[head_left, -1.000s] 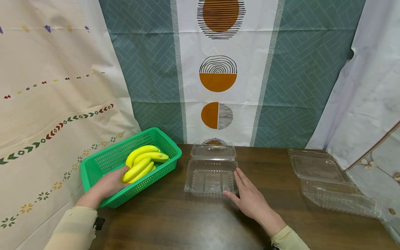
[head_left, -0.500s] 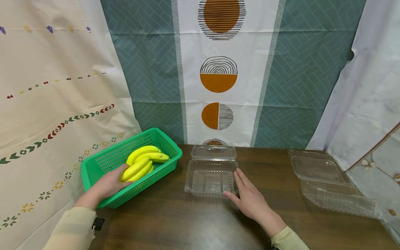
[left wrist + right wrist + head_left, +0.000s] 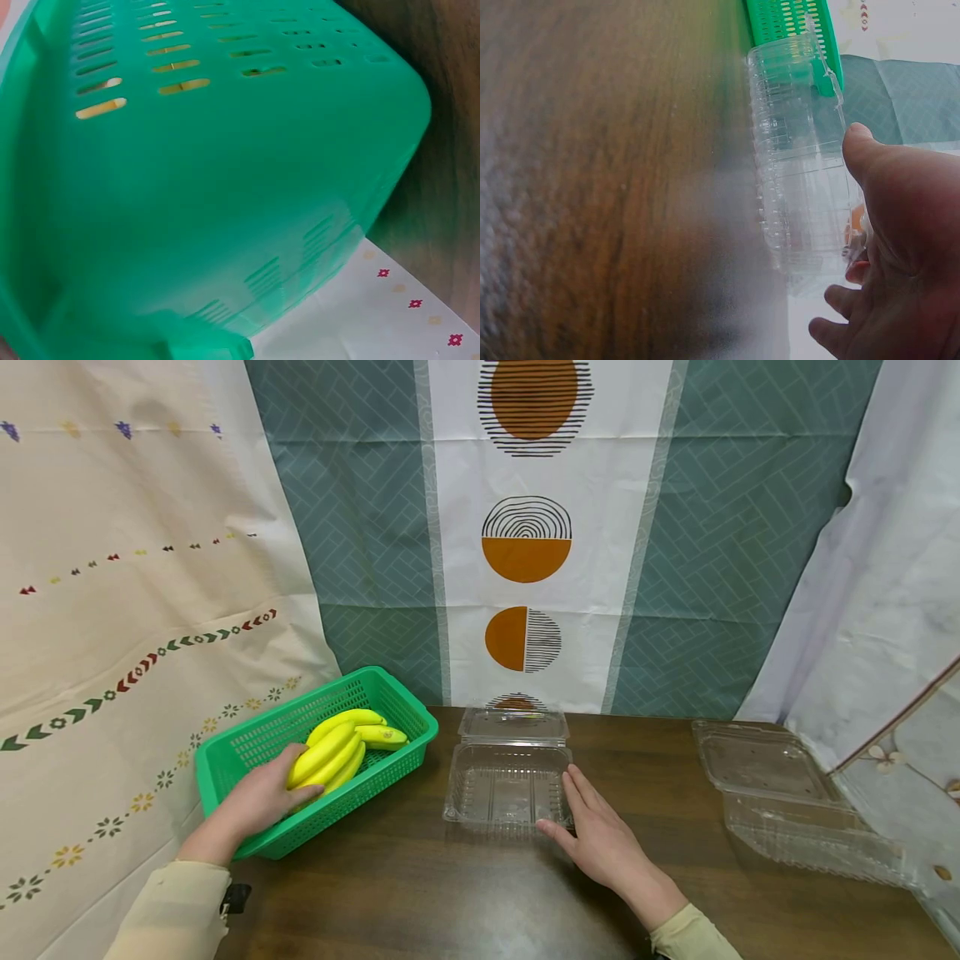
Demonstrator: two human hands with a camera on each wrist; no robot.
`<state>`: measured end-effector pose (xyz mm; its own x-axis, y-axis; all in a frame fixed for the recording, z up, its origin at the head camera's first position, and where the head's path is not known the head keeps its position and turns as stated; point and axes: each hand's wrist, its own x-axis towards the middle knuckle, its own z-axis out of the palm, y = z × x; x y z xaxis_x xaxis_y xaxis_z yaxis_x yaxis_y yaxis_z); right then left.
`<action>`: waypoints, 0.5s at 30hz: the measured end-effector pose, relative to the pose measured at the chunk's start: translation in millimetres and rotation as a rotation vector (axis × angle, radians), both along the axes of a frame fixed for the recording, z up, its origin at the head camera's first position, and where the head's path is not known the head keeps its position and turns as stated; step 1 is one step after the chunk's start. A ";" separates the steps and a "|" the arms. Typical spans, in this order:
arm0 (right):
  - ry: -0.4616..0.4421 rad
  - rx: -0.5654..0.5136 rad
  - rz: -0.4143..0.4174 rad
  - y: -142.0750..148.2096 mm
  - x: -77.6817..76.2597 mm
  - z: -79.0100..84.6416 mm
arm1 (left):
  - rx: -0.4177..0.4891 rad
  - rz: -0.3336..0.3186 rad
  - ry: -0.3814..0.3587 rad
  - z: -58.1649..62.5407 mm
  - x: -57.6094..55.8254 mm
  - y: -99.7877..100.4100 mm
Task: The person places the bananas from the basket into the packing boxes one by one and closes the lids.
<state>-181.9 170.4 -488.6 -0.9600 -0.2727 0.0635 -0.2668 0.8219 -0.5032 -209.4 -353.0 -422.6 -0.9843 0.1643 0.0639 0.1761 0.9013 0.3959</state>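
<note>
- Bananas (image 3: 326,758), the near cluster: they're sitting in the left hand, inside the green basket and toward its near side. Can't tell if they're touching the basket floor.
- Left hand (image 3: 258,797): it's gripping that cluster, with the thumb lying along the near side. Most of the fingers are hiding behind the fruit. A pale yellow sleeve (image 3: 176,906) is covering the arm, and a black band (image 3: 236,897) is showing by the cuff.
- Right hand (image 3: 603,843): it's not gripping anything, the fingers are just stretching out straight and touching the right side of the clear container.
- Brown wooden table (image 3: 420,893): it's running under everything and catching some glare in front.
- Green basket (image 3: 375,779): it's standing at an angle on the left. In the left wrist view its wall is filling most of the shot, with bits of yellow peeking through the slots.
- Clear container (image 3: 510,793): it's standing in the middle, its lid (image 3: 513,724) flipping back on the far side.
- Second clear container (image 3: 813,835): it's lying over on the right, also unfolded, well apart from both hands.
- More bananas (image 3: 385,735): these are lying in the basket just behind the gripped ones.
- Patterned cloth (image 3: 525,560): it's hanging at the very back, showing orange circles on white between teal panels.
</note>
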 end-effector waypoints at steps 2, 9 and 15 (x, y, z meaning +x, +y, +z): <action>0.000 0.000 -0.002 0.0 -0.1 -0.4 | -0.004 -0.005 0.019 1.7 0.8 1.4; -0.010 -0.002 -0.004 0.3 -0.1 -0.3 | -0.008 -0.001 0.050 9.9 3.4 6.8; -0.007 0.000 -0.002 0.5 -0.3 0.0 | -0.022 -0.005 0.074 17.3 4.1 12.1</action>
